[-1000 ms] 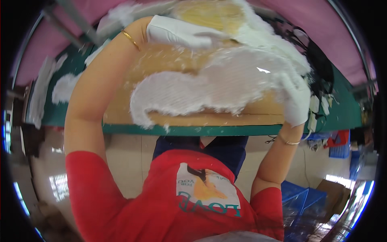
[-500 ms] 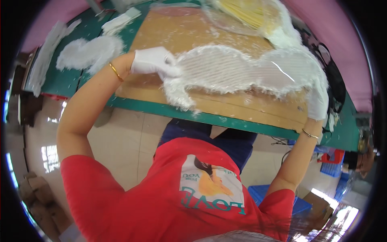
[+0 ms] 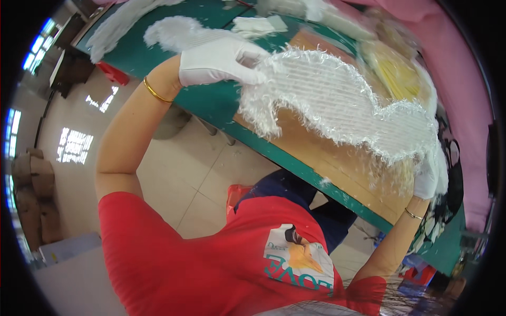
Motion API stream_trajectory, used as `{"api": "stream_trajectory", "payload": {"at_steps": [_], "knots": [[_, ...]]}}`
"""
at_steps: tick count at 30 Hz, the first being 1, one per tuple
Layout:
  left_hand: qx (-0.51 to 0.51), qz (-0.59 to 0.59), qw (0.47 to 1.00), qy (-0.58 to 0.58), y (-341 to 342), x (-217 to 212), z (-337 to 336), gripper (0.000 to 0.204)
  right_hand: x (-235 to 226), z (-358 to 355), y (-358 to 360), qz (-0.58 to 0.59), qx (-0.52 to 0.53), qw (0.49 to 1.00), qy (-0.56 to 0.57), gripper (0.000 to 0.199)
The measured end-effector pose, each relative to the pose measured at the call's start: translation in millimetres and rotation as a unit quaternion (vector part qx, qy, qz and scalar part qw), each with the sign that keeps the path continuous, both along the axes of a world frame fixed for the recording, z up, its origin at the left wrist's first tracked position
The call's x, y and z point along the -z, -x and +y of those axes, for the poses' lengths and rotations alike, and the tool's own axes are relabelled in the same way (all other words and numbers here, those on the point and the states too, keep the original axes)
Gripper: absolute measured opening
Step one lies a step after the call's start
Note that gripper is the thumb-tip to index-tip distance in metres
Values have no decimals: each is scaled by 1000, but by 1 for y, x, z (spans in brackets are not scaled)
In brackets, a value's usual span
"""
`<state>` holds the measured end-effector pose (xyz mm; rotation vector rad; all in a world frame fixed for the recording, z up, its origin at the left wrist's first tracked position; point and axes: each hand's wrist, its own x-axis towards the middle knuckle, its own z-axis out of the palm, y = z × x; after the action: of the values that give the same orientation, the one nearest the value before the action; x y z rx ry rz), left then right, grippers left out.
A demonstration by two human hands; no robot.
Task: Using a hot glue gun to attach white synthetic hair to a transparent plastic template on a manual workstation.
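Observation:
My left hand point(image 3: 219, 62), in a white glove, grips the left end of a wavy-edged piece of white woven fibreglass cloth point(image 3: 337, 102) with frayed edges. My right hand point(image 3: 426, 176), also gloved, holds the cloth's right end. The cloth is lifted off a tan wooden board point(image 3: 342, 158) that lies on a green-topped table point(image 3: 211, 102). A gold bangle sits on each wrist.
Another cut piece of white cloth point(image 3: 176, 34) and a long strip point(image 3: 118, 23) lie on the table's far left. Folded white pieces point(image 3: 258, 25) and a yellowish sheet point(image 3: 398, 76) lie further back. Pink sheeting point(image 3: 464, 100) hangs at the right. Tiled floor point(image 3: 174, 163) is below.
The view has swung left. My left hand has carried the cloth's left end leftward past the board's edge, and the cloth now hangs stretched between both hands.

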<state>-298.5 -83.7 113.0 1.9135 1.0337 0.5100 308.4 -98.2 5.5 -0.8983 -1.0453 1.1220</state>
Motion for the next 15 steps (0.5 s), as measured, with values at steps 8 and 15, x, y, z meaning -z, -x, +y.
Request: {"api": "stream_trajectory", "payload": {"at_steps": [8,15], "knots": [[-222,-103,913,-325,68,-16,28,36,-45,20,163,-271,-16,955,-120,72],[-434,-235,802,-336,166,-31,98,41,-33,106,318,-171,-105,976,-84,65]]}}
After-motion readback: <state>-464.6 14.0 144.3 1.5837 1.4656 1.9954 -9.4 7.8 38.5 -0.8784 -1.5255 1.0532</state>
